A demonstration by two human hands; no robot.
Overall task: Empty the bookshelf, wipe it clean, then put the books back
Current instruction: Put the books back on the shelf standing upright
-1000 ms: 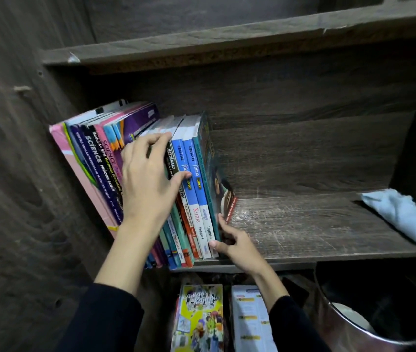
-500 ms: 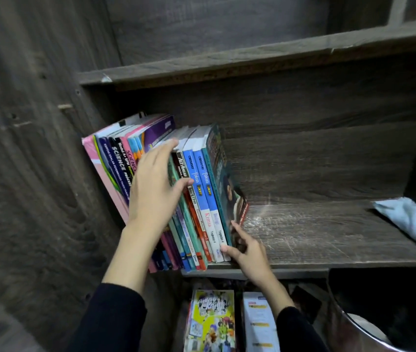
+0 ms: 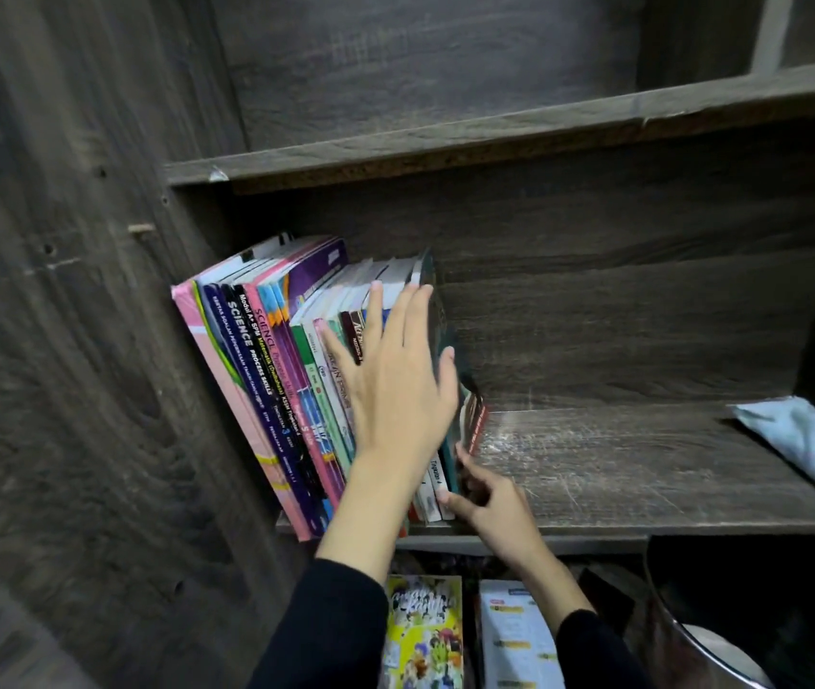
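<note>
Biggest by far: the dark wood-grain bookshelf (image 3: 594, 469), its scratched middle board bare to the right of the row of books (image 3: 266, 390), with an upper board (image 3: 495, 136) running above that row. The row itself packed at the left end of the middle board, hard against the side wall, leaning leftward with spines out: pink, navy, purple, green and blue, a SCIENCE title readable among them. Down and well to the right of the row, below the board, the curved side of a shiny metal bin (image 3: 678, 634), cut off by the frame edge. Far right of the row, on the same board and well apart from it, a pale blue cloth (image 3: 813, 445) lying crumpled. Over the right half of the row, the left hand (image 3: 395, 390) — flat and wide, fingers spread, palm pressed against the spines, dark sleeve behind the wrist. Directly beneath the row, on a lower level, a yellow-covered book (image 3: 422, 634) and a white-covered book (image 3: 514, 639) side by side, partly hidden by the sleeves. At the foot of the row's right end, the right hand (image 3: 499, 509), fingers curled narrow, thumb on the spine bottoms and a finger along the cover — pinching the lower corner of the rightmost book (image 3: 472, 420), tilted like its neighbours.
</note>
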